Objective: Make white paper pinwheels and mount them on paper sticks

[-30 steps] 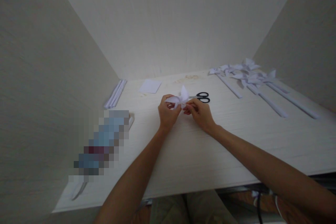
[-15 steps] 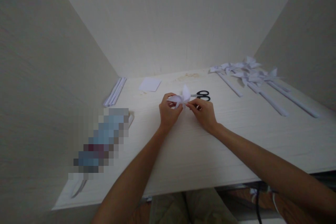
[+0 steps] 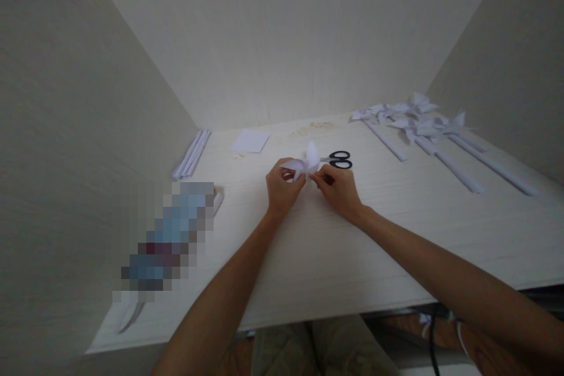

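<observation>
A white paper pinwheel [image 3: 312,155] with folded blades is held up between my hands, above the middle of the table. My left hand [image 3: 282,191] is closed around its left side, with thumb and fingers pinching the paper. From the right, my right hand [image 3: 340,189] pinches at the pinwheel's lower middle, fingertips pressed together. Whether a small part sits between those fingertips is too fine to see. Just behind my right hand lie black-handled scissors [image 3: 341,160], their blades partly hidden by the pinwheel.
White paper squares [image 3: 251,141] lie at the back of the table [image 3: 335,276]. Several rolled paper sticks [image 3: 192,154] rest at the back left. A blurred-out item [image 3: 176,229] lies at the left edge. Several pinwheels on sticks [image 3: 425,126] lie at the right.
My right fingers have curled slightly more at the pinwheel's middle. The pinwheel and my left hand stay almost in place; the view has shifted a little.
</observation>
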{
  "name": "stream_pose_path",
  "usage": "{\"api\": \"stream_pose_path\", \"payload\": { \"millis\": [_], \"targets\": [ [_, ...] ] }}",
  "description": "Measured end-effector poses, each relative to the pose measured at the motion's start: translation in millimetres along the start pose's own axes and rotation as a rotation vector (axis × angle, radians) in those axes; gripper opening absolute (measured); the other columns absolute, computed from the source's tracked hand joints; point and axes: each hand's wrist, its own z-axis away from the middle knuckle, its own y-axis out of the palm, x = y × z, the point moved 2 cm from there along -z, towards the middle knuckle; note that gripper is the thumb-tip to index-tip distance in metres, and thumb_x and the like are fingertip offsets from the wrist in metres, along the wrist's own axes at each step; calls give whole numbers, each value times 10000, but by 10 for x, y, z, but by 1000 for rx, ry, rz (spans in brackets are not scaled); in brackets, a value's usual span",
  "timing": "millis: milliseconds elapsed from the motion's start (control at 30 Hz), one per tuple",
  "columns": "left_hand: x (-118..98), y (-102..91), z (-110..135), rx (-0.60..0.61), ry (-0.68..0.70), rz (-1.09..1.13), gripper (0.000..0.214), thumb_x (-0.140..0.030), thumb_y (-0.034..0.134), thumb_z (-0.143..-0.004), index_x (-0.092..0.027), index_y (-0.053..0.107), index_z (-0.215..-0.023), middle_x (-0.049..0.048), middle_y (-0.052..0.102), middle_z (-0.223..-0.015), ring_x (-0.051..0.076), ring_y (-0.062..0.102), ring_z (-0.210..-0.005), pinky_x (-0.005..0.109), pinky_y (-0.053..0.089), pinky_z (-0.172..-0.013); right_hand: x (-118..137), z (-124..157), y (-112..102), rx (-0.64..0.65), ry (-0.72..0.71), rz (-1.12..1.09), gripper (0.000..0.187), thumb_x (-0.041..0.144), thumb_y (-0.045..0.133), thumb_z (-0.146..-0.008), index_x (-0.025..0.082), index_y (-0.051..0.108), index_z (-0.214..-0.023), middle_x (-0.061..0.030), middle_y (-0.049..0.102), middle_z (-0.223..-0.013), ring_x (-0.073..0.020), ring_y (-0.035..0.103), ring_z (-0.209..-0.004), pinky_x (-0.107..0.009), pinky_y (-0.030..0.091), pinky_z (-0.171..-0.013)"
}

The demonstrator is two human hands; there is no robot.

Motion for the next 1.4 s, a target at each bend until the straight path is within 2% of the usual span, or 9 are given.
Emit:
{"api": "stream_pose_path", "payload": {
  "millis": [133, 367, 567, 733, 933, 1133, 1300, 1400],
  "targets": [
    [58, 9, -24, 11, -72, 15, 117, -166, 640, -551, -140, 578, -648, 4, 616, -618, 120, 598, -593, 236, 506, -567, 6, -4, -2, -25, -1, 32, 240, 284, 545, -755, 169, 514, -548, 26, 482, -464, -81, 392, -429, -219, 279, -460],
    [47, 10, -42, 62, -96, 7, 71, -166, 635, -562, -148, 566, -571, -22, 591, -564, 109, 570, -562, 225, 469, -541, 7, -2, -16, -41, 0, 37, 214, 270, 535, -751, 165, 550, -566, 22, 488, -472, -86, 394, -442, -224, 280, -468],
    [26, 14, -39, 85, -75, 27, 92, -160, 617, -594, -152, 553, -529, -44, 540, -525, 81, 509, -515, 204, 433, -527, 7, -7, -14, -29, 10, 25, 252, 281, 529, -763, 166, 537, -539, 26, 483, -465, -84, 398, -443, -226, 277, -471],
    [5, 17, -35, 76, -70, 32, 142, -147, 614, -595, -151, 522, -486, -51, 508, -490, 70, 475, -475, 188, 407, -483, 28, -28, -21, 19, 14, 41, 352, 270, 467, -811, 172, 450, -473, 26, 460, -444, -85, 409, -444, -232, 277, -491],
    [-38, 7, -23, 52, -42, -13, 184, -132, 611, -591, -154, 498, -447, -55, 478, -462, 70, 456, -467, 185, 394, -471, 24, -26, -12, 28, 72, -59, 123, 267, 528, -780, 171, 521, -704, 47, 494, -457, -84, 427, -415, -217, 297, -467],
    [-11, 8, -32, 48, -70, 18, 158, -122, 610, -581, -145, 512, -459, -54, 479, -472, 64, 441, -468, 182, 370, -470, -13, -13, 11, 21, 8, -56, 246, 280, 586, -738, 167, 499, -537, 7, 549, -498, -93, 468, -460, -223, 345, -480],
    [23, -17, -52, -21, -70, 19, 156, -130, 606, -581, -139, 505, -462, -54, 466, -469, 57, 417, -459, 176, 338, -453, -27, -16, 52, 83, 4, -186, 99, 217, 558, -737, 156, 610, -678, -36, 640, -624, -133, 581, -552, -258, 452, -548],
    [23, -22, -54, -35, -70, 20, 156, -135, 603, -584, -139, 505, -462, -49, 469, -472, 61, 422, -463, 176, 329, -445, -23, -23, 52, 108, 30, -231, 92, 200, 533, -749, 157, 615, -754, -35, 648, -638, -136, 604, -555, -262, 476, -553]
  ]
}}
